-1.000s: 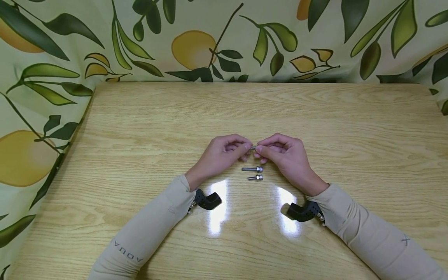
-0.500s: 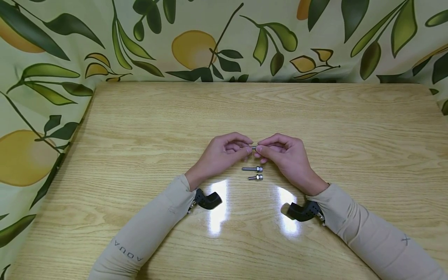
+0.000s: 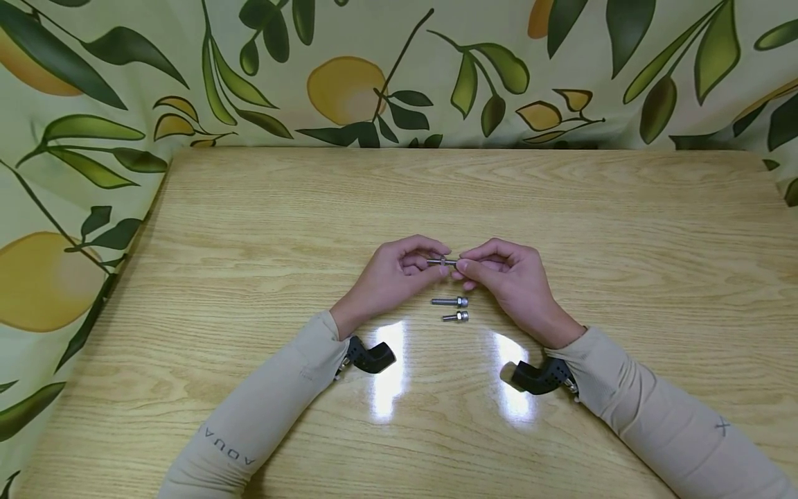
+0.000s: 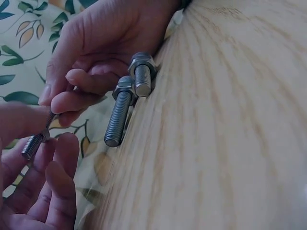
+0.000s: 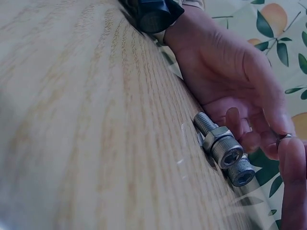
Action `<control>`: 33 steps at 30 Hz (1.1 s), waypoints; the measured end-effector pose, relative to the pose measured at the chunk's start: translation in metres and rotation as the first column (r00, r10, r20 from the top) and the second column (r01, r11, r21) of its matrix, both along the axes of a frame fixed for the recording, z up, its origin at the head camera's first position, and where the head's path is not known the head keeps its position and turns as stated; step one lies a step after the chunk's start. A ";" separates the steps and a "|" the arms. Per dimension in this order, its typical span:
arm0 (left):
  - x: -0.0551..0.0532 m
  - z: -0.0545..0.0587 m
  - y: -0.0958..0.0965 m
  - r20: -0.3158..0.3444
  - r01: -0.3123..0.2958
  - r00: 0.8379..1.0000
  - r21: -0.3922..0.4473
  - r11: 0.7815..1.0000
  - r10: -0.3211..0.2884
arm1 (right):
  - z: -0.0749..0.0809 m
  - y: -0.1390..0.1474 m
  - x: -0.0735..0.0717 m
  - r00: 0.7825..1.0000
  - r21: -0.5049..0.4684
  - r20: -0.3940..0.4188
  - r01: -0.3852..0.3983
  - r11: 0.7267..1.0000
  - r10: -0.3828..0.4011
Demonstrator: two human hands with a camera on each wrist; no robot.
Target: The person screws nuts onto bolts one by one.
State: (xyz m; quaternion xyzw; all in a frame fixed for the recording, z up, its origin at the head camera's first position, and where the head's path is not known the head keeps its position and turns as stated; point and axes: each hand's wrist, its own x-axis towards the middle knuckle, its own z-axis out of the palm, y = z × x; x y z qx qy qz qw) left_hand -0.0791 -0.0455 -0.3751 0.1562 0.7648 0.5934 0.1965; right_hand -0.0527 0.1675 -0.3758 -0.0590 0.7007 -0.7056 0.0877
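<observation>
A thin metal bolt (image 3: 432, 261) with a hex nut (image 3: 443, 261) on its thread lies level between both hands above the table. My right hand (image 3: 514, 281) pinches the bolt's right end between thumb and forefinger, hiding that end. Around the nut, the thumb and forefinger of my left hand (image 3: 395, 274) stand parted, the thumb close beside it. In the left wrist view the left thumb is blurred and covers part of the bolt (image 4: 31, 147). Nearer to me on the table lie a longer socket-head bolt (image 3: 444, 302) and a shorter socket-head bolt (image 3: 450, 317), each with a nut.
The wooden table (image 3: 280, 208) reaches back to a cloth (image 3: 249, 104) printed with leaves and fruit, which also hangs along the left side. Black wrist cameras jut inward from the left sleeve (image 3: 268, 395) and the right sleeve (image 3: 648, 402).
My left thumb and forefinger have drawn apart, so the nut and the bolt's left part now show. My right hand stays in place, and the two bolts on the table have not moved.
</observation>
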 end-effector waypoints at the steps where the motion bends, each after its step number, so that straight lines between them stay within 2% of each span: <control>1: 0.000 0.000 0.000 -0.006 0.003 1.000 -0.005 1.000 -0.003 | 0.000 0.000 0.000 1.000 -0.006 -0.001 -0.002 1.000 0.002; 9: -0.001 -0.001 0.000 0.009 -0.020 1.000 -0.023 1.000 0.020 | -0.001 0.000 0.000 1.000 0.016 -0.008 0.002 1.000 -0.002; 17: 0.000 0.000 0.000 0.006 -0.008 1.000 -0.007 1.000 0.008 | 0.000 0.000 0.000 1.000 0.006 0.006 0.003 1.000 -0.003; 24: 0.000 0.002 0.001 0.012 -0.022 1.000 -0.039 0.999 0.022 | 0.000 0.000 0.000 1.000 0.035 -0.008 0.008 0.999 -0.007; 29: 0.001 0.002 0.000 0.027 -0.009 1.000 -0.028 1.000 0.009 | 0.000 0.000 0.001 1.000 0.044 -0.012 0.008 0.999 -0.007; 33: 0.001 0.001 0.000 0.003 0.004 1.000 -0.020 1.000 -0.004 | -0.001 0.000 0.000 1.000 0.011 -0.007 0.009 1.000 -0.009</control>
